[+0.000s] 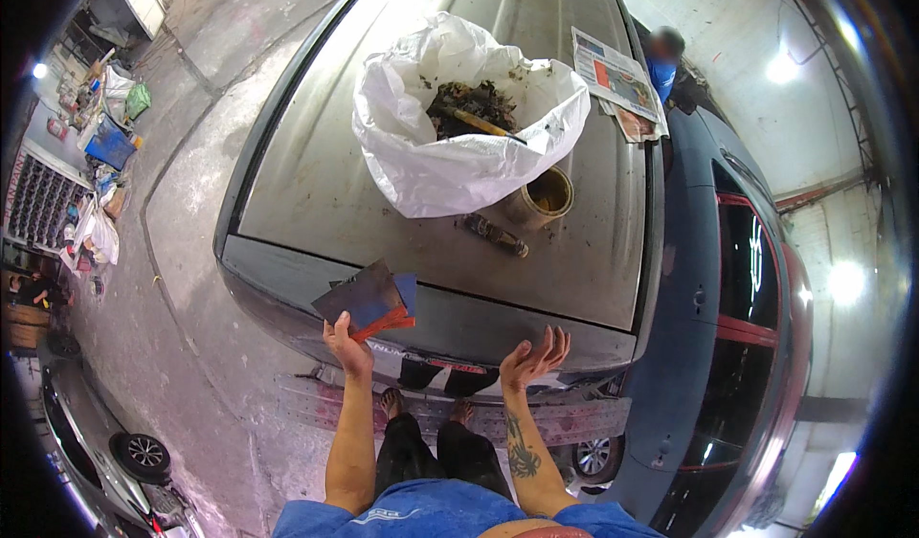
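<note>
From where I stand, the left hand grips a fan of thin flat pieces (black, blue and orange-red) just above the rear edge of the car roof. The right hand is open, its fingers loosely curled. Ahead, a white bag of dark scraps stands beside a round pot, a dark bottle-like object lying near both.

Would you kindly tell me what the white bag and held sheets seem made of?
White bag: probably plastic, with a slight sheen and stiff creases.
Sheets in the left hand: perhaps sandpaper, being thin, dull dark and orange-red; grit isn't discernible.
</note>
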`<state>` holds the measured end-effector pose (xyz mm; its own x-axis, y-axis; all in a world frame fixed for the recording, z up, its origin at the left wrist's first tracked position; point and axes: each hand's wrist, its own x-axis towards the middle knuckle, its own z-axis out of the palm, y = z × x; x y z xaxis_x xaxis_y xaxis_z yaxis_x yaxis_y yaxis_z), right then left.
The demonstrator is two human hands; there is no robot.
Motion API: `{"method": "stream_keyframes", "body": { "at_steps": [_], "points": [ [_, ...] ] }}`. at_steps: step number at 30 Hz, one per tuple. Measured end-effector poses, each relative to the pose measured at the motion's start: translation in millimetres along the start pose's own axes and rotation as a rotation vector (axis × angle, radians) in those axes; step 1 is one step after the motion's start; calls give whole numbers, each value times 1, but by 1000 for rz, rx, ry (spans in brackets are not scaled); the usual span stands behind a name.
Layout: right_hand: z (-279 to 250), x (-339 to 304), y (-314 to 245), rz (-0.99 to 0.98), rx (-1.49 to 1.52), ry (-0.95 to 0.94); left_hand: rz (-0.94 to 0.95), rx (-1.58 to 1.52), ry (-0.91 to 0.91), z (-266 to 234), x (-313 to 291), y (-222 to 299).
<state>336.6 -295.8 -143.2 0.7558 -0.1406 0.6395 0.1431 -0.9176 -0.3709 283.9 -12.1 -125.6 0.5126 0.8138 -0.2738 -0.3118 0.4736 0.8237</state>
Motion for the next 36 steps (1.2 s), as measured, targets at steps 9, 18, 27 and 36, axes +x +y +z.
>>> {"method": "stream_keyframes", "body": {
  "at_steps": [9,18,27,36],
  "points": [
    [-16,86,-40,-179,289,156,-40,-51,253,-74,-82,64],
    [96,365,-169,-196,320,-601,-147,-9,267,-188,-152,101],
    [202,360,-131,-536,-108,-593,-192,-33,268,-212,-184,103],
    [128,452,-113,-504,-61,-615,-133,-65,226,-229,-182,114]
  ]
}}
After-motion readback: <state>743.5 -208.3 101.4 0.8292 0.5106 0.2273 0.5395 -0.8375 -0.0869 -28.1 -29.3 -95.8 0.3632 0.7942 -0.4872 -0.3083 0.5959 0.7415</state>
